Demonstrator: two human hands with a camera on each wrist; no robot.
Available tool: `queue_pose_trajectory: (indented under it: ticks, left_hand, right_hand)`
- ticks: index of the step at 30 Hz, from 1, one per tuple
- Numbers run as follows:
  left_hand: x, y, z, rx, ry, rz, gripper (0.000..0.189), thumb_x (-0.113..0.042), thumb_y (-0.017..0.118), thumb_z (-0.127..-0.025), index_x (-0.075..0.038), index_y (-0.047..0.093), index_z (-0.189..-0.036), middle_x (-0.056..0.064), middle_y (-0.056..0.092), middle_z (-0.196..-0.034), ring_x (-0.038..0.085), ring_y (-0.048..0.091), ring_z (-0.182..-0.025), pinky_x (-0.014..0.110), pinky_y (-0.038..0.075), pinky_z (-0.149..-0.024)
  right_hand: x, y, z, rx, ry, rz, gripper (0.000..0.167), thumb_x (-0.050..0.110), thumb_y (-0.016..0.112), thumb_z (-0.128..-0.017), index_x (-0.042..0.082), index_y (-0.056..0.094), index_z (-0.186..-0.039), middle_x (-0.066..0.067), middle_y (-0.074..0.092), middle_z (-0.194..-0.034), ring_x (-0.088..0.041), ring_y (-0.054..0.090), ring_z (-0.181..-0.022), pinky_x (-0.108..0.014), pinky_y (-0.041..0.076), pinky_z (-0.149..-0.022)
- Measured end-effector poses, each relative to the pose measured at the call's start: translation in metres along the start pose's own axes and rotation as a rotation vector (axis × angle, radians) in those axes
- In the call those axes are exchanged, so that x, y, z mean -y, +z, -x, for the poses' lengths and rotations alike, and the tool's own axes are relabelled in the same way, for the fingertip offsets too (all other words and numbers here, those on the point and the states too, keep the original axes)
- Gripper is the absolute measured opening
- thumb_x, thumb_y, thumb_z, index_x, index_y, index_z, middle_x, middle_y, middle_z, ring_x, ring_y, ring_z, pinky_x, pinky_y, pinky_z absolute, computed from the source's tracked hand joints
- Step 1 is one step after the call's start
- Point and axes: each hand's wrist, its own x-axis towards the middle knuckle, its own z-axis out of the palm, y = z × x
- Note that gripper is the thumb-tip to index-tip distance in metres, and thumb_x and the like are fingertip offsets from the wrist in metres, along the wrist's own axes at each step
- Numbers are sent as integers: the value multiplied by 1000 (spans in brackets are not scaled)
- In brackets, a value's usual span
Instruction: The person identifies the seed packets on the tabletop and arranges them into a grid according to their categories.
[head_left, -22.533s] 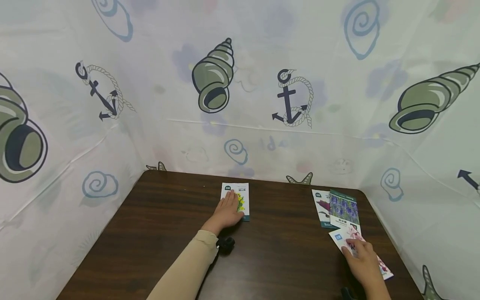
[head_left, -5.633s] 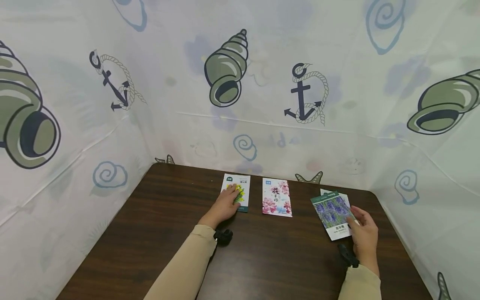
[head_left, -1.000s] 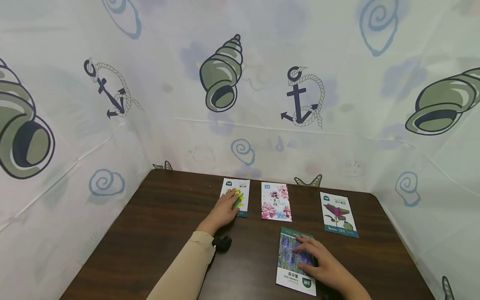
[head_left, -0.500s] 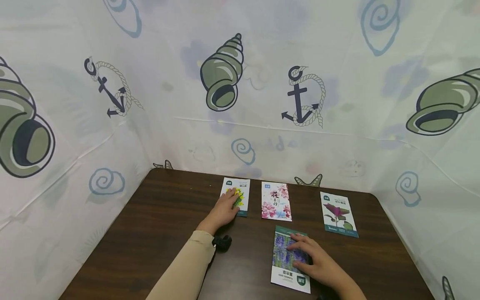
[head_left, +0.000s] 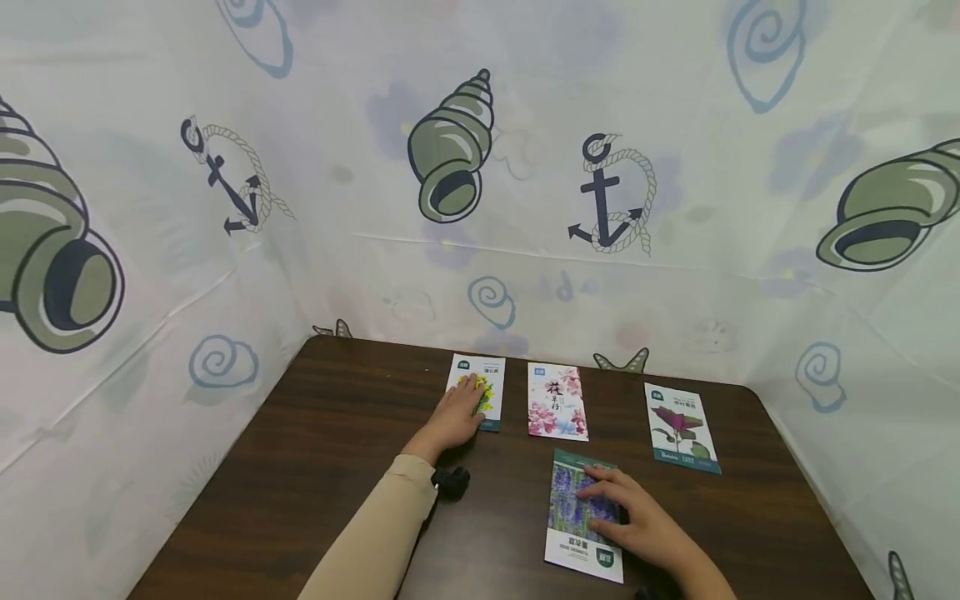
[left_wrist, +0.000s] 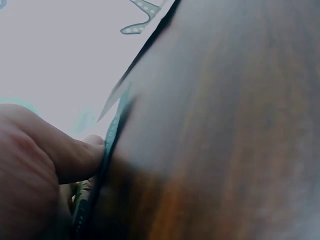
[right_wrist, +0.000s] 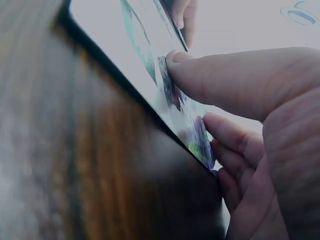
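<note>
Four-cornered paper seed packets lie flat on the table. My left hand [head_left: 450, 417] rests with its fingers extended over the packet with yellow flowers [head_left: 491, 402], partly covering it; its thumb [left_wrist: 80, 157] is at the packet's edge in the left wrist view. Nearer me, my right hand [head_left: 637, 517] lies on the right part of the packet with purple flowers [head_left: 573, 500], fingers spread and loosely bent. In the right wrist view the thumb [right_wrist: 200, 70] touches that packet's face, and the other fingertips meet it farther along.
A packet with pink blossoms [head_left: 557, 402] lies just right of the yellow-flower one. Farther right is a packet with a dark pink flower [head_left: 681, 427]. A printed cloth [head_left: 525, 283] stands along the back and sides of the brown table [head_left: 315, 467].
The purple-flower packet came off the right-hand pile to the front middle, then slid slightly left under my right hand. Earlier, the pink-blossom packet moved beside the yellow-flower one. My left hand stayed put.
</note>
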Motion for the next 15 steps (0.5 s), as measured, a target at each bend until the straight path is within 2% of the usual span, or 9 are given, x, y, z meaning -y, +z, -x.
queue_pose_trajectory:
  ticks: [5, 11, 15]
  left_hand:
    - [1, -6, -2, 84, -12, -17, 73, -33, 53, -116, -9, 18, -176, 13, -1, -185, 33, -3, -173, 56, 1, -141]
    - [2, -13, -7, 213, -24, -35, 82, -39, 53, -116, -13, 5, -177, 7, -16, -184, 28, -15, -172, 51, -8, -141]
    - [2, -15, -8, 244, -29, -40, 86, -39, 55, -115, -14, 2, -177, 7, -19, -183, 28, -18, -171, 52, -10, -140]
  right_hand:
    - [1, 6, -6, 31, 33, -26, 35, 48, 77, -101, 48, 69, -135, 6, 52, -168, -35, 46, -158, -69, 46, -120]
    - [10, 10, -16, 37, 33, -47, 35, 46, 79, -100, 48, 70, -134, 9, 51, -168, -32, 46, -159, -68, 46, -121]
    - [16, 13, -21, 24, 10, -57, 33, 42, 81, -100, 44, 72, -132, 5, 54, -166, -34, 47, -158, -68, 47, -120]
